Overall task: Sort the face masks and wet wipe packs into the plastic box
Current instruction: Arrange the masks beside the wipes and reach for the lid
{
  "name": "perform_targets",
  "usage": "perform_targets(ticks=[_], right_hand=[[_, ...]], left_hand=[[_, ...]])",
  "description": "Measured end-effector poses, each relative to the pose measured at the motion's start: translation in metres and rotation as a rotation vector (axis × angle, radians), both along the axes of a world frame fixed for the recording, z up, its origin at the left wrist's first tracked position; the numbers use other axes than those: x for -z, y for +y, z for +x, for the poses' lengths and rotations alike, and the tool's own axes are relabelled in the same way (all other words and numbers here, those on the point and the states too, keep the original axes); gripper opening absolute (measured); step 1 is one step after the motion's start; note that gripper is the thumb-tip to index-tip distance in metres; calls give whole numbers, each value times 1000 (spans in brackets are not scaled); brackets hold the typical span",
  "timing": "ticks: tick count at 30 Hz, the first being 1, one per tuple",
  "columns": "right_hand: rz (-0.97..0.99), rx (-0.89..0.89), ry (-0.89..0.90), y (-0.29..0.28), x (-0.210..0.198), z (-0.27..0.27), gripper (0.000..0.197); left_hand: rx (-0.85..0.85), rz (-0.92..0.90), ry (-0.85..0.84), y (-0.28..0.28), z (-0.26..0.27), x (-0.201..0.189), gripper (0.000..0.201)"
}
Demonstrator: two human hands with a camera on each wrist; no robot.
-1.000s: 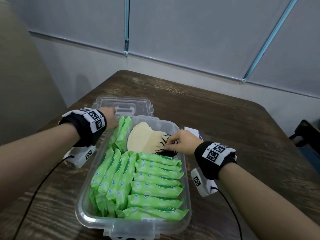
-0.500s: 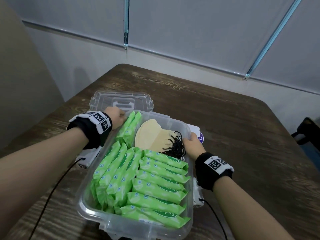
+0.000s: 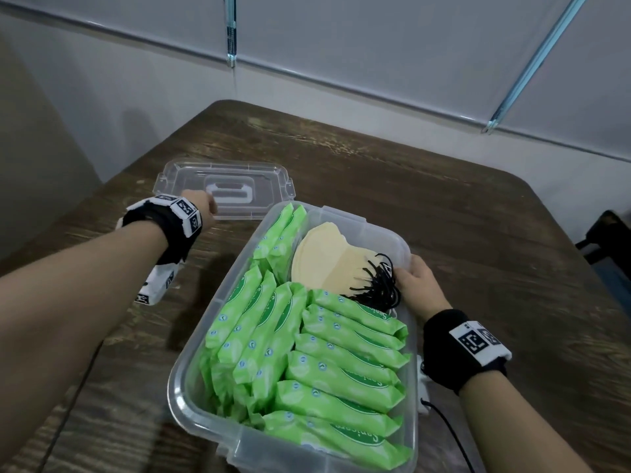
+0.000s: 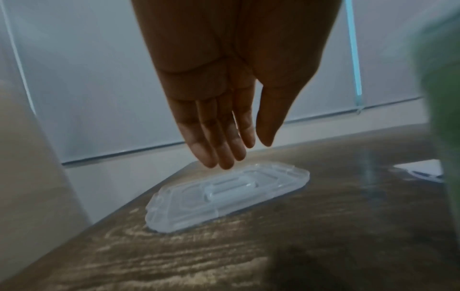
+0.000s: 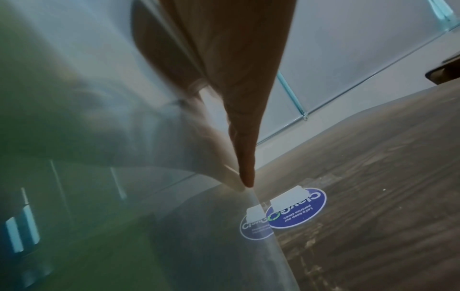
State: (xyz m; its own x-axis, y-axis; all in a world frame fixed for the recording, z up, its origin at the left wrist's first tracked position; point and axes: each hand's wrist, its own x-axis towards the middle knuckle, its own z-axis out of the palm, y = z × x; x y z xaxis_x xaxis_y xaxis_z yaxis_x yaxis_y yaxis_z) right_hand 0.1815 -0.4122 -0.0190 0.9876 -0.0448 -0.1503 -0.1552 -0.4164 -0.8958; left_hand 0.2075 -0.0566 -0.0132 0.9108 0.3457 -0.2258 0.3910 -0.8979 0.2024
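Observation:
The clear plastic box (image 3: 386,230) sits on the table, packed with several green wet wipe packs (image 3: 341,377). Beige face masks (image 3: 327,261) lie at its far end, their black ear loops (image 3: 379,288) bunched to the right. My right hand (image 3: 420,285) holds the box's right rim, thumb over the edge. In the right wrist view its fingers (image 5: 244,157) lie straight against the outside wall (image 5: 124,177). My left hand (image 3: 206,204) is off the box. It hovers open, fingers straight (image 4: 224,147), just above the clear lid (image 4: 224,195).
The lid (image 3: 232,189) lies flat on the wooden table (image 3: 478,233), beyond the box's far left corner. A round blue sticker (image 5: 298,210) is on the table right of the box. A dark chair (image 3: 611,244) stands past the right edge, and a wall is close behind.
My right hand left the ear loops and took the box's right rim. My left hand moved from the box's far left corner to above the lid. The box now lies clear of the lid.

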Motion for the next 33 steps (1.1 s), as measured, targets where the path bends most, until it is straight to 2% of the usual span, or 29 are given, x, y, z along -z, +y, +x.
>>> perform_targets(ticks=[3,6,10,14,17,20,25,29,33], right_hand=[[99,13,13,-5,7,4,26],[213,24,15,-7,12,4,22],[251,-4,-11,-10,15,5,24],[299,-41,-16,-12,15,2,26],[337,-62,-13,-12,15,1,27],[348,-57,-12,-12,15,1,27],[345,-50,-21,-13,16,3,28],[366,-50,-31,-14,21,6,29],[382,-24,-39,-13,25,10,31]], left_hand=[[16,62,141,10,18,26,34],[4,98,199,21,39,54,37],[33,110,187,52,83,104,57],[76,108,147,48,95,103,49],[149,108,195,50,99,112,32],[162,170,169,43,95,121,34],[258,268,179,23,85,116,25],[219,289,38,12,77,89,35],[177,256,-224,4,65,29,37]])
